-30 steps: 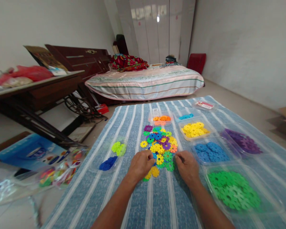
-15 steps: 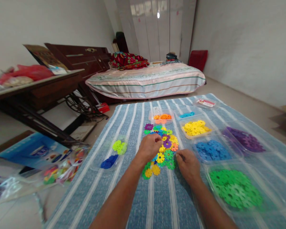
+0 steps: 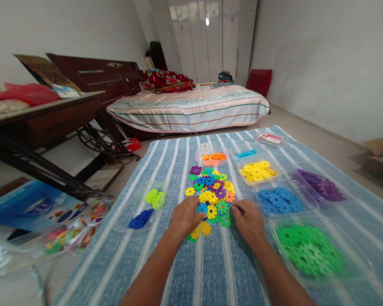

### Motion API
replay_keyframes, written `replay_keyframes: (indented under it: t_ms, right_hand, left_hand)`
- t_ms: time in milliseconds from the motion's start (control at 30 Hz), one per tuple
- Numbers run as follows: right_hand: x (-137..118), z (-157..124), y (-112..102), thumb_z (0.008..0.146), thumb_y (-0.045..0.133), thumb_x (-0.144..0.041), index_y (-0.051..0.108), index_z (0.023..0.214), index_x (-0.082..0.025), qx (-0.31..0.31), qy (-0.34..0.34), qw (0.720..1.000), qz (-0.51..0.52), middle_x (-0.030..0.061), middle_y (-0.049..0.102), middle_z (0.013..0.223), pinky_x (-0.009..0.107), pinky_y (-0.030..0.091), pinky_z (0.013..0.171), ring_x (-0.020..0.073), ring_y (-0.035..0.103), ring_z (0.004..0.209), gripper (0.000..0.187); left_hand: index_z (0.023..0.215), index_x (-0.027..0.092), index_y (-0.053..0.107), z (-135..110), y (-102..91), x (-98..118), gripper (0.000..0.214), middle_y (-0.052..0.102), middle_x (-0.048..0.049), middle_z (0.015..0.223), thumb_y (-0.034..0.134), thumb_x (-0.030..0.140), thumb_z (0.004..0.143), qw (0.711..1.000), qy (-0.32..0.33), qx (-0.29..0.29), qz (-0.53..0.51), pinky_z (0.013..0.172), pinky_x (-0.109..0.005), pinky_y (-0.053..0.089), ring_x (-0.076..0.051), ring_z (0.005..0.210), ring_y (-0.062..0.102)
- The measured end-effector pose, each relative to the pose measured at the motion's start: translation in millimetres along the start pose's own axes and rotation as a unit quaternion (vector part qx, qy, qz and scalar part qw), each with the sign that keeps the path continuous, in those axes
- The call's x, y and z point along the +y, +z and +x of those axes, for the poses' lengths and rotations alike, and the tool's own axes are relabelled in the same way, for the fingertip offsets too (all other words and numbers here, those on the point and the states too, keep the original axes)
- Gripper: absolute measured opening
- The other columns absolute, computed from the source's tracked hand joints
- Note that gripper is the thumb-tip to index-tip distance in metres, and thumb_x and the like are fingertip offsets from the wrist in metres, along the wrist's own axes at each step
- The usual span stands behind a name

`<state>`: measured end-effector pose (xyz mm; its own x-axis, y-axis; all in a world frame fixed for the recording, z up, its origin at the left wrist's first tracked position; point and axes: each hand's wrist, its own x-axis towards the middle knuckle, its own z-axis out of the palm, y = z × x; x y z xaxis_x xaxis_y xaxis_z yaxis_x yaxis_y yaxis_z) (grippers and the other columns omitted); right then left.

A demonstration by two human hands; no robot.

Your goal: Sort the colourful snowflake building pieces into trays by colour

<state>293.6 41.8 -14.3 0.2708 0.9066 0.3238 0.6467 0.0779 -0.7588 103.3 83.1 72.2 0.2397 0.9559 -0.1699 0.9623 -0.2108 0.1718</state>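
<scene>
Pulled back from the middle of the pile, the left hand (image 3: 185,216) is now laid on the near edge of the toy discs (image 3: 212,196) — flat plastic rounds with notched rims like little flowers, in many bright colours. Its fingers are curled over them; whether one is pinched cannot be told. The right hand (image 3: 247,219) has hardly been moved and is kept loosely curled at the pile's right edge, its grip hidden too. The pile is spread on a soft blue striped cloth (image 3: 210,272) — a clear, thin tray (image 3: 357,259) of green discs (image 3: 308,253) is set near it.
</scene>
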Motion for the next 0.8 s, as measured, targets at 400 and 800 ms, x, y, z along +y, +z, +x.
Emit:
replay_keyframes:
  t_ms: [400,800]
  right_hand:
    - [-2,0,2,0.082,0.048,-0.027,0.067,0.077,-0.022,0.001,0.002,1.000,0.005,0.0026,0.065,0.077,0.029,0.040,0.072,0.0186,0.055,0.079,0.020]
    - [-2,-2,4,0.082,0.048,-0.026,0.066,0.077,-0.021,0.006,-0.004,1.000,0.026,0.0031,0.065,0.077,0.030,0.041,0.073,0.0191,0.056,0.079,0.019]
  left_hand:
    - [0.075,0.018,0.051,12,1.4,-17,0.017,0.047,0.0090,0.051,0.063,0.023,0.063,0.942,-0.003,-0.043,-0.334,0.047,-0.021,0.032,-0.008,0.046,0.045]
    - [0.102,0.012,0.056,136,-66.0,103,0.026,0.067,-0.0043,0.077,0.060,0.024,0.079,0.873,0.037,0.074,-0.480,0.056,-0.021,0.049,-0.011,0.063,0.065]
